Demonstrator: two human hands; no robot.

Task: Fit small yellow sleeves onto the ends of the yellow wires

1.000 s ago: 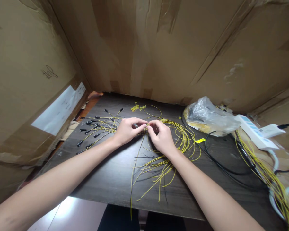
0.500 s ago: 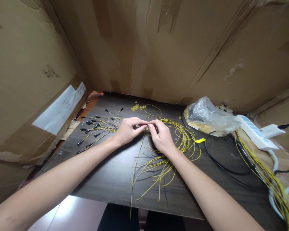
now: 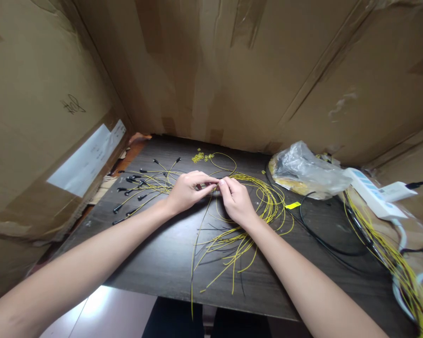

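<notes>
Over the middle of the table, my left hand [image 3: 187, 191] and my right hand [image 3: 238, 203] meet fingertip to fingertip. Both are closed in a pinch on a thin yellow wire [image 3: 195, 256], whose tail drops past the table's front edge; the pinched spot itself is mostly covered by fingers. Under and behind my hands lies a coiled bundle of yellow wires [image 3: 275, 199], with loose ends fanned out toward me. Left of my left hand, the other wire ends carry small black connectors [image 3: 141, 197], spread over the tabletop.
Small yellow pieces [image 3: 198, 157] lie at the back. A clear plastic bag [image 3: 303, 169] and a white power strip [image 3: 372, 193] stand to the right, near a black cable [image 3: 324, 244] and more yellow wires [image 3: 405, 272]. Cardboard walls [image 3: 211, 84] surround the dark table [image 3: 144, 263].
My right thumb and fingers have shifted very slightly at the pinch. My left hand and the wires look almost the same.
</notes>
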